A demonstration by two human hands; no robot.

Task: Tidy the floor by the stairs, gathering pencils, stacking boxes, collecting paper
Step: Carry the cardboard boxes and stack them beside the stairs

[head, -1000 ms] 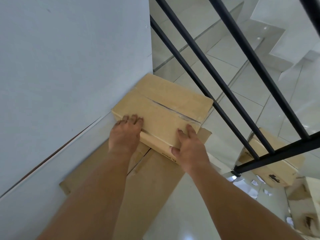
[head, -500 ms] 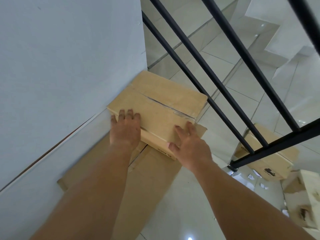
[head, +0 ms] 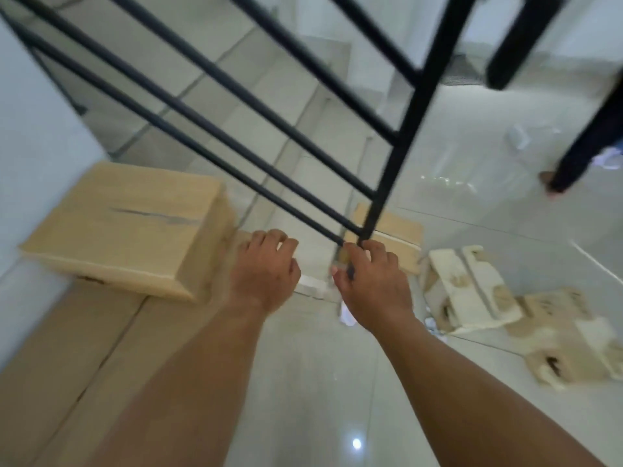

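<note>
Glossy pale tile floor [head: 303,382] by black stair railing [head: 387,183], blurred. Closed box [head: 124,227] sits on flat cardboard [head: 67,348] against wall. Both hands empty, fingers loosely curled: left hand [head: 264,271], right hand [head: 372,284]. More boxes [head: 472,291] and paper scraps [head: 347,315] lie right.

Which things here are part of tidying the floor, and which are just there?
Part of the job:
closed box
box behind the railing
two pale boxes
paper scraps

Just there:
black railing
flat cardboard
stairs
</note>
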